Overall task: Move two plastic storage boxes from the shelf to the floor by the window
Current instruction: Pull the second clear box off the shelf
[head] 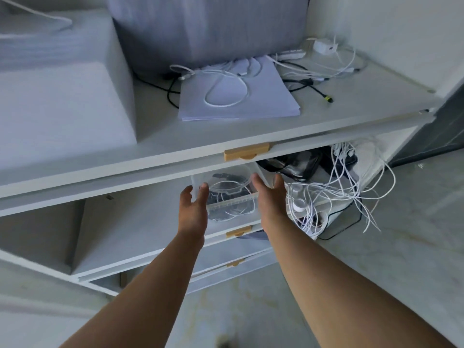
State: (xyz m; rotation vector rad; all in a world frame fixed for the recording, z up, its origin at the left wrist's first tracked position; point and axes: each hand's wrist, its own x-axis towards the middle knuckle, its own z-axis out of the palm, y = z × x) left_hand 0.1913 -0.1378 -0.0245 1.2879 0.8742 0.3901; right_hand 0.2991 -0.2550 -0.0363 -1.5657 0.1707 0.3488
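Observation:
A clear plastic storage box with dark items inside sits on the second shelf of a white shelving unit, partly tucked under the shelf above. My left hand is against the box's left side with fingers curled round its corner. My right hand presses on its right side, fingers reaching toward the rim. Both arms stretch forward and the box stands between the palms. A second storage box cannot be picked out.
Tangled white cables and black items lie right of the box on the same shelf. The top shelf holds a paper stack, cables and a charger. Pale tiled floor lies to the right.

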